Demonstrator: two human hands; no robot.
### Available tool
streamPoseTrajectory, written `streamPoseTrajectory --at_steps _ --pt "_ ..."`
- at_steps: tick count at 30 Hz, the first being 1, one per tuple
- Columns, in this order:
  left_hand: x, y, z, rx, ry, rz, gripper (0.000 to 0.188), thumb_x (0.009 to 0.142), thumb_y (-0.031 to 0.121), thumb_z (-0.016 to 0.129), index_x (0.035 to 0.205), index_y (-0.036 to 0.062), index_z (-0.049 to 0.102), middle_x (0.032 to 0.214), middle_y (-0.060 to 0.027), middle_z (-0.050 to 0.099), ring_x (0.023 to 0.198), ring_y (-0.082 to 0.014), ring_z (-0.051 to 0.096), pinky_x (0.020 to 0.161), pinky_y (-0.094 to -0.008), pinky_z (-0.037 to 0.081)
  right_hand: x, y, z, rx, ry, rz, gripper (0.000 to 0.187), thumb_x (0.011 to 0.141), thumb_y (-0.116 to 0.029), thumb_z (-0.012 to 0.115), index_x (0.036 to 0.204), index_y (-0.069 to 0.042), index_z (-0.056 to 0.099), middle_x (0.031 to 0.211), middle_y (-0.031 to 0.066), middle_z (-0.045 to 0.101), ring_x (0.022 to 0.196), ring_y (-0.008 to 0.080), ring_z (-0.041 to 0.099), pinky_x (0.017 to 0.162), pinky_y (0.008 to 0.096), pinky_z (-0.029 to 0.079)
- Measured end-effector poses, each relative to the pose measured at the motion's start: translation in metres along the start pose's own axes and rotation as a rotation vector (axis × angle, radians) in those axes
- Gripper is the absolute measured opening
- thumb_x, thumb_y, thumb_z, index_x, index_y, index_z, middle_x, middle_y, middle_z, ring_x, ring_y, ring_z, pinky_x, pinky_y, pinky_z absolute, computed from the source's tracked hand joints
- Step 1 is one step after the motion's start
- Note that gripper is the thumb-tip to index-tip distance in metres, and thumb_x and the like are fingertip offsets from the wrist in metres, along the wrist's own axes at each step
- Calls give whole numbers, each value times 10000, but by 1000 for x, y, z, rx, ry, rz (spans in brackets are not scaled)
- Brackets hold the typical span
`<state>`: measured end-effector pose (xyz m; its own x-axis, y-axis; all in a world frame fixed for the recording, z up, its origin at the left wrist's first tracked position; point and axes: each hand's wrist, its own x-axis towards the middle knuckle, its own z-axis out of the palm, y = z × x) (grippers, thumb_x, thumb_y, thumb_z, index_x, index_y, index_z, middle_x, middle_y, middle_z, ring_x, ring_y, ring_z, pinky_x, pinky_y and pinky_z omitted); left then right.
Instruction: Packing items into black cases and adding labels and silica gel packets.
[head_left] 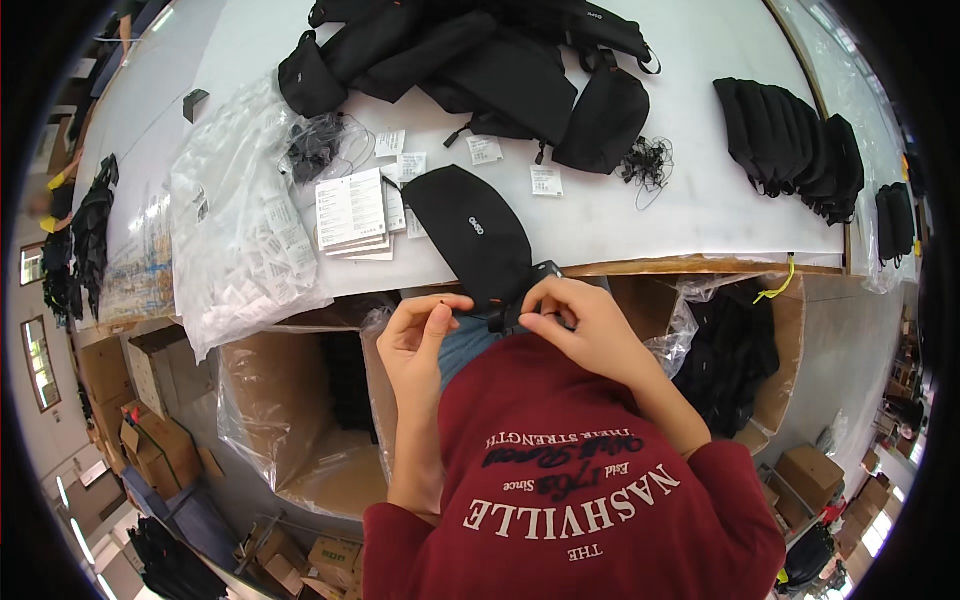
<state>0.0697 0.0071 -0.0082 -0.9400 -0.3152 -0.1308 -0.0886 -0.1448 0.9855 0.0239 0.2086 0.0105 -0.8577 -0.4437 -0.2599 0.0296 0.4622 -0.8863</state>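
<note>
One rounded black fabric pouch (460, 215) at the white surface's (700, 215) near edge; four small white paper labels (546, 181); two tangles of thin black cord (647, 165); one stack of white printed cards (350, 212); one large clear plastic bag (235, 230). Heaped black pouches (500, 85) overlap too much to count surely.

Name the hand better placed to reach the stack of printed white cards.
Probably the left hand: the white card stack lies ahead and slightly left of it. The right hand is farther away, by the near end of the black fabric pouch.
</note>
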Motion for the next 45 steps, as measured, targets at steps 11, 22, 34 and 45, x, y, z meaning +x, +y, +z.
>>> streamPoseTrajectory --at_steps 11,22,34,45 --pt "-8 11 20 109 -307 -38 129 896 76 572 828 -19 625 731 -34 571 668 -102 507 625 -221 379 3 13 3 959 -76 -38 115 928 -131 573 996 -48 532 739 2 583 650 48 501 597 178 365" --pt "-6 8 33 205 -491 112 152 894 76 527 765 -1 549 713 -68 565 680 -173 496 651 -277 383 -2 2 15 891 -82 -208 147 974 -140 490 1077 -39 465 774 2 523 671 42 453 596 177 328" --pt "-8 8 34 247 -462 98 124 892 51 520 777 7 537 699 -59 530 645 -145 477 600 -252 369 -2 3 17 865 -56 -209 112 961 -81 481 1061 -30 475 769 10 548 731 67 522 715 218 401" --pt "4 -3 22 -28 -611 -158 159 850 120 660 899 38 533 762 37 477 676 -49 394 643 -210 338 -10 -4 15 775 -55 -224 116 937 -72 532 1035 -28 487 821 16 598 803 59 544 757 208 408"
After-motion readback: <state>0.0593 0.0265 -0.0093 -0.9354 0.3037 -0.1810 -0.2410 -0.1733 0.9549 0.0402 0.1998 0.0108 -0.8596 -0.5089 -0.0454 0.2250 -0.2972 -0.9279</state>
